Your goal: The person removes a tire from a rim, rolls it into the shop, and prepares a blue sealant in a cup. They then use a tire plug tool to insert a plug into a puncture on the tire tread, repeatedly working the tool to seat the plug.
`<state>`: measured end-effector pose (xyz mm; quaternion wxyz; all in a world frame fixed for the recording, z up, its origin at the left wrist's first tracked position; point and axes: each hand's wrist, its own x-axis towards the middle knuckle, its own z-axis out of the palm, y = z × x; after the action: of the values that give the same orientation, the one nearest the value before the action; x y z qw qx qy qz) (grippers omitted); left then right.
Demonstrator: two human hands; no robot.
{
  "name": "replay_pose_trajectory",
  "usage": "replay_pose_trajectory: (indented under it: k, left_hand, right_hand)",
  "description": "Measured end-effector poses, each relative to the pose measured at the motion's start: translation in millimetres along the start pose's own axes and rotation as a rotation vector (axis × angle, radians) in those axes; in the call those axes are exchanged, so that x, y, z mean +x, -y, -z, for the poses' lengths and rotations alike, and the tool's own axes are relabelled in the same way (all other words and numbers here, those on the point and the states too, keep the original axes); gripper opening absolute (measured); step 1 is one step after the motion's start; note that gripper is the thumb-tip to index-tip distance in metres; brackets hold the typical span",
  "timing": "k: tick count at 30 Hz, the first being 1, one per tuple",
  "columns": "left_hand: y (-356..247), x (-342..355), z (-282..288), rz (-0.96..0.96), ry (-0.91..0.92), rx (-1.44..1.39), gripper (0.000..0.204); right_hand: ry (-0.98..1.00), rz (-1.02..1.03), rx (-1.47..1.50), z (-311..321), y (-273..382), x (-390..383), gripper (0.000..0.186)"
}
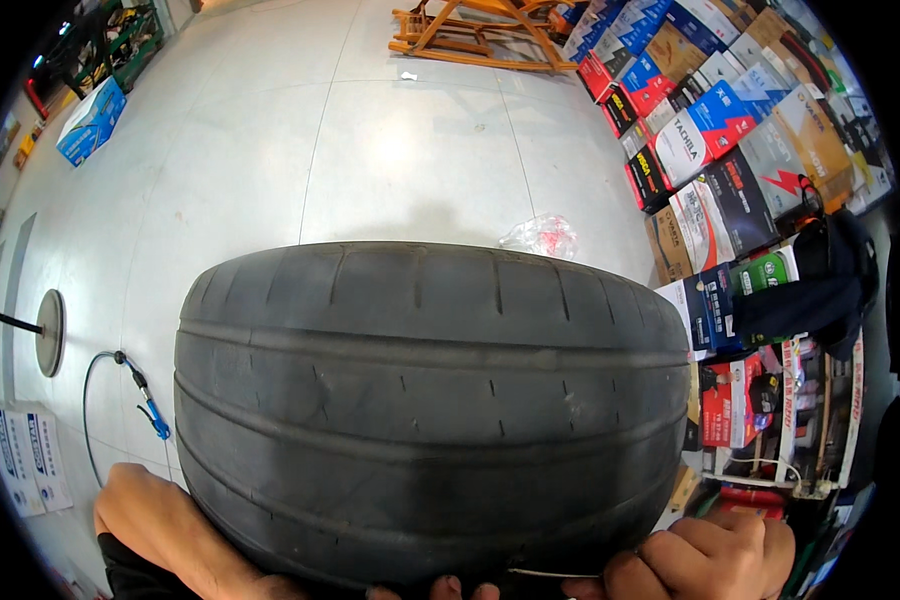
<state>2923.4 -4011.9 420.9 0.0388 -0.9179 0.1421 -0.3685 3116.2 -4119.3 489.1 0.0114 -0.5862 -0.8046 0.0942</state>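
A large black car tire (430,400) fills the lower middle, standing with its worn tread facing up. My left hand (195,548) bends around its near left side. Its fingertips rest slightly apart at the tire's near edge, while the rest of the fingers drop below the picture. At the near right edge my right hand (715,560) is closed around a thin, light-coloured metal pick (555,573). The pick points left, its tip at the tire's lower tread edge. Whatever part of the tool lies inside the fist is hidden.
Left of the tire lies a blue air gun (155,418) on a black hose, near a round grey base (50,332). Stacked battery boxes (705,135) line the right side. A crumpled plastic bag (542,238) and a wooden chair frame (480,35) are beyond the tire.
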Motion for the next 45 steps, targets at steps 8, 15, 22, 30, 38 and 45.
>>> replay_pose_trajectory:
  k: [8, 15, 22, 30, 38, 45]
  left_hand:
    - [-12.6, -3.3, 4.6, 0.131, 0.046, 0.061, 0.018]
    - [-6.9, -2.7, 3.0, 0.048, 0.056, 0.075, 0.018]
    - [-5.3, -0.3, 2.0, 0.003, 0.102, 0.106, 0.020]
    - [-0.2, 7.7, 7.7, -0.126, 0.261, 0.299, 0.020]
    - [2.5, 16.4, 5.4, -0.109, 0.287, 0.327, 0.025]
    - [-9.1, 7.3, -3.3, -0.121, 0.169, 0.220, 0.027]
  right_hand:
    - [0.040, 0.104, -0.164, 0.4, 4.5, 10.7, 0.027]
    - [0.106, 0.089, -0.185, 5.8, 5.4, 10.5, 0.027]
    - [0.176, 0.031, -0.214, 11.1, 9.0, 11.5, 0.026]
    - [0.160, 0.042, -0.207, 10.3, 6.3, 11.6, 0.028]
    - [0.133, 0.006, -0.141, 24.4, 2.8, 6.3, 0.028]
    - [-0.056, -0.005, 0.209, -5.7, -15.7, -0.8, 0.012]
